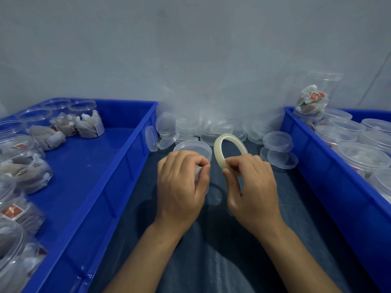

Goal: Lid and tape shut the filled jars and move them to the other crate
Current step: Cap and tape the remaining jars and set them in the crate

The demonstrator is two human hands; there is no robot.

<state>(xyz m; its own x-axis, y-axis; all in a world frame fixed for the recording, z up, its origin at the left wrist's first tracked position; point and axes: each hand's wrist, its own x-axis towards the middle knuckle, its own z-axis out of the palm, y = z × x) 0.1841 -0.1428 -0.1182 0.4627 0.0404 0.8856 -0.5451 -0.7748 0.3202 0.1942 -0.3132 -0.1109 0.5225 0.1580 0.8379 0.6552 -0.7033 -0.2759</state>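
Note:
A clear lidded jar [195, 149] stands on the dark cloth between two blue crates. My left hand [179, 187] curls round its side and hides most of it, with the thumb and fingertips pinched near the lid's edge. My right hand [251, 187] grips a pale roll of clear tape [220, 149] held upright just right of the jar. The left crate [95, 176] holds several open filled jars [88, 121]. The right crate [313, 166] holds several lidded jars [359, 153].
A heap of loose clear lids [277, 140] lies against the grey wall between the crates. One filled jar [313, 98] sits high on the stack at the right crate's back corner. Dark cloth [211, 250] covers the table in front.

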